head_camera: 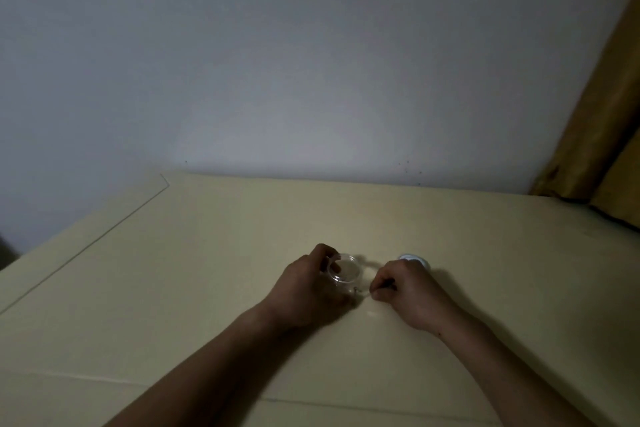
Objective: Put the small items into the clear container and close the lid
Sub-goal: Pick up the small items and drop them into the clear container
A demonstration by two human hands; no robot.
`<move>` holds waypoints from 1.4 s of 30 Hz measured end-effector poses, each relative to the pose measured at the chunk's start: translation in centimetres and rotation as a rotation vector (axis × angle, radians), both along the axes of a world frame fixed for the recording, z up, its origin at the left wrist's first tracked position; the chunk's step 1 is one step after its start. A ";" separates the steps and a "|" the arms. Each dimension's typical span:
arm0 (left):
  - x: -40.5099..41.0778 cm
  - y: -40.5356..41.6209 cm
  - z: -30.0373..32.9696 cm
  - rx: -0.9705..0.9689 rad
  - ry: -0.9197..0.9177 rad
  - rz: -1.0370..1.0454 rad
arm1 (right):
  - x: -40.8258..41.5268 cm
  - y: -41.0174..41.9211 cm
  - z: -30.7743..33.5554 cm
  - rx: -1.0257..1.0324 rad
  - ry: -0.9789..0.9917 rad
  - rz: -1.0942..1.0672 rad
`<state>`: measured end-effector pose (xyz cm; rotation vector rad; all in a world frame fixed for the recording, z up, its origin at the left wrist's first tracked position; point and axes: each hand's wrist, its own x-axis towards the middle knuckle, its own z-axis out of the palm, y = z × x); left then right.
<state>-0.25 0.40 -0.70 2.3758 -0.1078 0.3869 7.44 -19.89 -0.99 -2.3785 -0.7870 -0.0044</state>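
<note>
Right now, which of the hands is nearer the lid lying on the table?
Right. The right hand sits just in front of the lid, partly covering it. The left hand is farther left, holding the clear container.

Clear glossy plastic container; smooth matt cream table; matt painted wall.

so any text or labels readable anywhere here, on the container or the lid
None can be read.
clear container: no print shows on it.
lid: pale top, mostly hidden behind the right hand; no lettering visible.
Table and wall: unmarked.
</note>
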 end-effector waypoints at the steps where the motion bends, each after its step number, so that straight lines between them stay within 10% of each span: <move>1: 0.0 0.0 0.0 0.000 -0.004 0.000 | 0.0 0.0 0.0 0.006 0.004 -0.003; 42: 0.1 0.0 -0.1 -0.011 0.015 -0.006 | 1.0 -0.2 -1.1 -0.067 -0.185 -0.040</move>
